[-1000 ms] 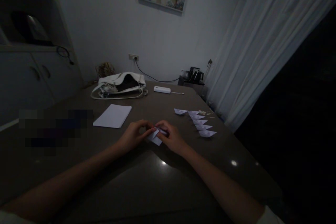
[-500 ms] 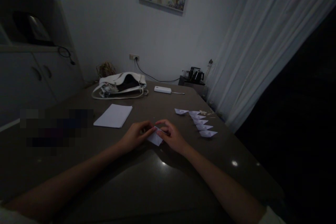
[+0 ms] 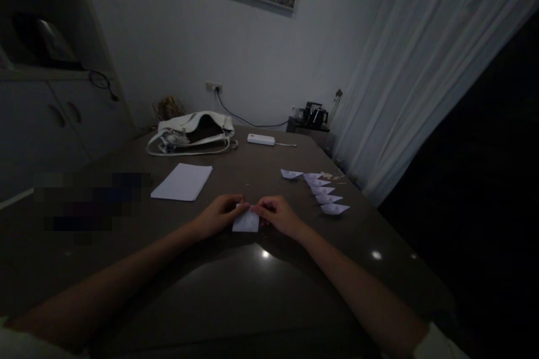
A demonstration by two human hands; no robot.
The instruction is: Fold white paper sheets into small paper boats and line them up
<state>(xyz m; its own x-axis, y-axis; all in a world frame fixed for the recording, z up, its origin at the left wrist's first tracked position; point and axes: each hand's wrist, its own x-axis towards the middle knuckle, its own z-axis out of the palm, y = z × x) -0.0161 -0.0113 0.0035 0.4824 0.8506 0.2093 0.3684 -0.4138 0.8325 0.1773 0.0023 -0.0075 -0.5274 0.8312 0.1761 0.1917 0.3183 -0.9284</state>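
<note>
Between my two hands is a small folded piece of white paper (image 3: 246,221), its lower edge lying level toward me. My left hand (image 3: 219,215) pinches its upper left part between thumb and fingers. On the upper right, my right hand (image 3: 279,216) grips the same paper, thumb on the near face; the fingertips behind it are hidden. To the right, several folded paper boats (image 3: 334,209) stand in a slanting row. A stack of white paper sheets (image 3: 182,182) lies to the left, beyond my left hand.
A white handbag (image 3: 196,133) rests at the back left of the dark table (image 3: 236,303). Beside it lies a white power bank (image 3: 261,139) with a short cable. Small pale scraps (image 3: 330,176) lie past the boats. A black kettle (image 3: 315,116) stands behind the table.
The folded paper has turned from a tilted, pointed position to a squarer one. My right hand's raised fingers have closed down on it. The camera view has shifted slightly.
</note>
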